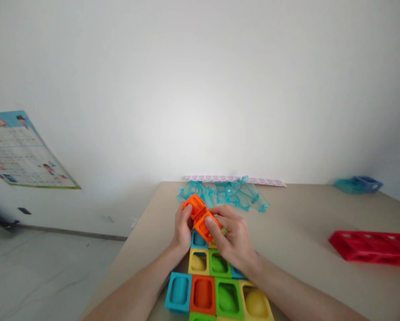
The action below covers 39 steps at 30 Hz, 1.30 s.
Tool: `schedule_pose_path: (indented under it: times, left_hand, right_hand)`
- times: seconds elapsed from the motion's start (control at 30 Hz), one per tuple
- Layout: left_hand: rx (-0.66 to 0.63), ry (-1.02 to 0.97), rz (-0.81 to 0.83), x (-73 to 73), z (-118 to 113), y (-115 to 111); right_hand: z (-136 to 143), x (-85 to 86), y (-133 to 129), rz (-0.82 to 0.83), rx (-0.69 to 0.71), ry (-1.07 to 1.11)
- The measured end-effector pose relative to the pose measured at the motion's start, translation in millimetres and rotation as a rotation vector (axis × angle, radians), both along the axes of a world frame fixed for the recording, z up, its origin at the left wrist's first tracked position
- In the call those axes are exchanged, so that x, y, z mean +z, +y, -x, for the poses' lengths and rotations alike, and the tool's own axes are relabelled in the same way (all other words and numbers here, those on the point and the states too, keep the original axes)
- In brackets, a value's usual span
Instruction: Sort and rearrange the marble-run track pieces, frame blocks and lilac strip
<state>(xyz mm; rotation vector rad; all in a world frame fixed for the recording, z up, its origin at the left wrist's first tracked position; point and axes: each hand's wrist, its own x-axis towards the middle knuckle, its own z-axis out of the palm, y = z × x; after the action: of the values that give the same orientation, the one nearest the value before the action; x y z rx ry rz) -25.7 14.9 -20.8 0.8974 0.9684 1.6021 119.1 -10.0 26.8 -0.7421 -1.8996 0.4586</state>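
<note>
Right now I have both hands on one orange piece, made of two squares joined in a row. It is tilted, over the back end of a group of colored blocks. I can't tell if it touches them.

My left hand pinches the upper square, with the thumb on its front. Most of the other fingers on that side are hidden behind, so I can't tell how they sit. My right hand pinches the lower square. Its thumb presses on the front, and a finger reaches to the top edge.

Below, I see a blue block, then a yellow block beside a green block. Closer to me is a row of blue, orange, green and yellow squares, all side by side.

All this is on a tan table. At the back lie some see-through teal pieces, and behind them a purple and white strip near the wall. A long red piece lies off to the right. Farther back is a blurry dark blue piece. A poster hangs on the left.
</note>
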Motion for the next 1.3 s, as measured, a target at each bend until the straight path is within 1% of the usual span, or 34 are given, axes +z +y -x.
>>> schedule_pose_path:
  times: [0.07,0.1,0.2,0.27,0.4,0.5,0.6,0.73,0.83,0.87,0.93,1.03,1.07,1.1,1.13,1.17,1.2,1.23,1.27,1.3]
  left_hand:
    - [0.084,-0.031,-0.063,2.6,1,-1]
    - [0.107,-0.040,-0.098,4.7,2,-2]
    - [0.076,-0.020,-0.183,12.1,5,-5]
    - [0.043,0.017,-0.231,15.4,6,-6]
    - [-0.022,0.094,-0.281,14.1,8,-7]
    - [-0.042,0.139,-0.286,11.3,11,-5]
    - [-0.028,0.190,-0.279,13.1,15,-4]
    - [0.024,0.236,-0.301,21.4,17,-5]
    - [0.018,0.243,-0.302,24.1,16,-7]
    - [0.009,0.234,-0.290,23.6,15,-7]
    - [-0.015,0.208,-0.261,20.8,14,-7]
    - [-0.070,0.193,-0.243,16.4,14,-8]
    - [-0.090,0.195,-0.237,15.4,14,-9]
    - [-0.107,0.201,-0.229,14.9,14,-10]
    - [-0.121,0.210,-0.218,14.9,14,-10]
    - [-0.133,0.223,-0.207,15.2,14,-11]
    - [-0.146,0.237,-0.199,16.1,13,-12]
    - [-0.159,0.251,-0.198,17.4,13,-13]
    - [-0.170,0.259,-0.205,19.2,12,-14]
    - [-0.182,0.262,-0.214,21.5,11,-16]
  right_hand:
    - [-1,-1.0,2,0.001,-0.020,0.072]
    - [-1,-1.8,3,0.006,-0.039,0.104]
    - [0,-4.8,9,0.040,-0.119,0.172]
    - [2,-6.5,12,0.070,-0.143,0.172]
    - [4,-7.7,14,0.085,-0.091,0.129]
    - [3,-7.1,13,0.091,-0.093,0.137]
    - [3,-6.7,12,0.091,-0.092,0.143]
    - [5,-9.8,13,0.091,-0.072,0.123]
    - [4,-9.4,15,0.114,-0.061,0.082]
    - [3,-6.3,15,0.117,-0.075,0.034]
    - [-1,6.7,13,0.098,-0.163,-0.143]
    - [-9,36.8,-4,0.074,-0.349,-0.533]
    - [-11,45.2,-13,0.087,-0.357,-0.656]
    - [-11,50.3,-24,0.103,-0.311,-0.768]
    - [-10,51.1,-36,0.094,-0.225,-0.855]
    - [-7,46.7,-48,0.067,-0.111,-0.916]
    - [-3,37.4,-59,0.004,0.002,-0.952]
    - [1,24.2,-69,-0.092,0.090,-0.960]
    - [6,8.5,-77,-0.209,0.095,-0.928]
    - [10,-7.5,-84,-0.319,0.051,-0.880]
